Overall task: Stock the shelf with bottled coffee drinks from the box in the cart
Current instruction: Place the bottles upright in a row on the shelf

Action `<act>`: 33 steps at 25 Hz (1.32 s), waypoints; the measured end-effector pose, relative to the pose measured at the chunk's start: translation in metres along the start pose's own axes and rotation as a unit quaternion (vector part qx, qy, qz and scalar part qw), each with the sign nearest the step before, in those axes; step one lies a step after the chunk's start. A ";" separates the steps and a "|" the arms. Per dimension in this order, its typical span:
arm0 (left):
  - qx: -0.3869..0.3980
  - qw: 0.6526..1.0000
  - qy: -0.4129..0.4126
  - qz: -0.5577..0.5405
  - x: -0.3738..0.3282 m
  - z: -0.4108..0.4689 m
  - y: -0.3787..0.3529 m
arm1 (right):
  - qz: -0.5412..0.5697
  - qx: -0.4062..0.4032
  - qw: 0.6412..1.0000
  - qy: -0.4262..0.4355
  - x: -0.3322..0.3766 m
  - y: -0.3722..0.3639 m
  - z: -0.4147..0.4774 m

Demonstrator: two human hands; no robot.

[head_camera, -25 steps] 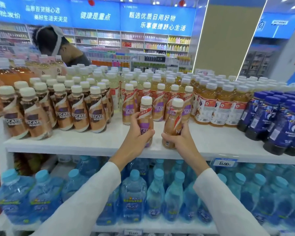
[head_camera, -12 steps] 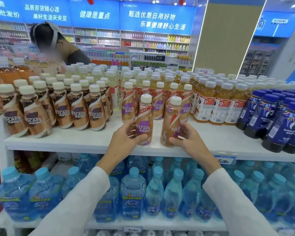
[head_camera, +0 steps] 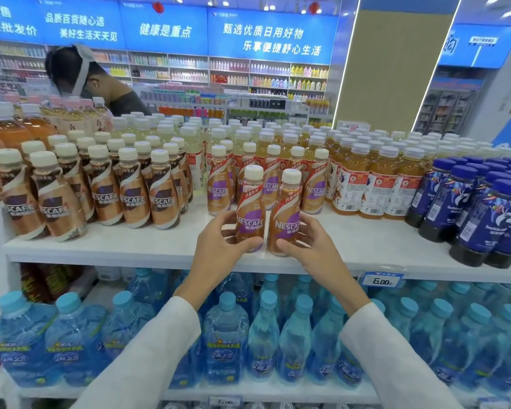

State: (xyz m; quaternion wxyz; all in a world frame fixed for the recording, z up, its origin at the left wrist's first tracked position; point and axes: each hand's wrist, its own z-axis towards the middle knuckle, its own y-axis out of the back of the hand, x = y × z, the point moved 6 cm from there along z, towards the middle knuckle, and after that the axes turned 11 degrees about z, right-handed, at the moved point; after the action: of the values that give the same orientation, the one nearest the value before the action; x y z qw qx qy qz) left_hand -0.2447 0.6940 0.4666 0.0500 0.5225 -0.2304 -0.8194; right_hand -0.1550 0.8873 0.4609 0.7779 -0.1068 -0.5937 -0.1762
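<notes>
Two purple-label Nescafe coffee bottles stand upright side by side near the front edge of the white top shelf (head_camera: 148,246). My left hand (head_camera: 219,243) wraps the base of the left coffee bottle (head_camera: 250,212). My right hand (head_camera: 309,246) cups the base of the right coffee bottle (head_camera: 285,219). Behind them stands a row of the same purple-label bottles (head_camera: 313,187). The box and the cart are out of view.
Brown-label Nescafe bottles (head_camera: 133,199) fill the shelf's left, orange tea bottles (head_camera: 375,184) and dark blue bottles (head_camera: 481,214) the right. Blue water bottles (head_camera: 224,335) pack the lower shelf. A price tag (head_camera: 381,280) hangs at the edge. A person (head_camera: 101,87) bends behind the display.
Both bottles were lifted and tilted a second ago; they now stand on the shelf nearer its front edge. My fingers have slid down to their bases and loosened.
</notes>
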 end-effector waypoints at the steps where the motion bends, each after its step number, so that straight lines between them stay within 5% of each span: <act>1: -0.005 1.000 0.000 0.006 -0.001 0.000 -0.001 | -0.015 -0.013 1.000 0.009 0.000 0.000 -0.001; 11: -0.068 0.997 0.008 0.021 0.000 -0.005 -0.005 | -0.043 -0.125 0.990 0.041 -0.007 -0.013 -0.008; 33: -0.146 0.975 0.084 0.147 0.004 0.072 -0.036 | -0.071 -0.123 0.989 0.034 -0.030 -0.028 0.098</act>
State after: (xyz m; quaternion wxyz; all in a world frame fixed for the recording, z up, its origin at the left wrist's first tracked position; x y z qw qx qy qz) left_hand -0.3037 0.7480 0.4731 0.2651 0.5368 -0.1776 -0.7811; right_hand -0.2600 0.9030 0.4574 0.7643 -0.1529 -0.5464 -0.3063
